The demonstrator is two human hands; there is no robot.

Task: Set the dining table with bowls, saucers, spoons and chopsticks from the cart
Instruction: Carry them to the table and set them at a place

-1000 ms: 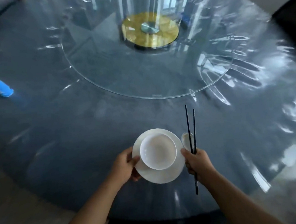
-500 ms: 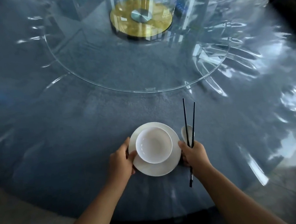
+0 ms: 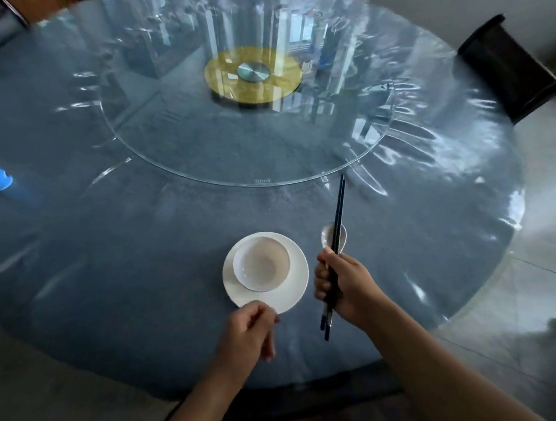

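Left hand (image 3: 247, 332) loosely curled, fingers bent, holding nothing. Right hand (image 3: 345, 285) fisted around 2 chopsticks (image 3: 336, 218) and a spoon (image 3: 333, 237).

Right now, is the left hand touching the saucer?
Cannot tell. In the head view the left hand overlaps the near rim of the saucer, fingers loosely curled, but contact or a gap above the rim isn't plainly visible.

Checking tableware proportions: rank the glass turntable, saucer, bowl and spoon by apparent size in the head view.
1. glass turntable, by far the largest
2. saucer
3. bowl, standing on the saucer
4. spoon, smallest, though the right hand hides part of it
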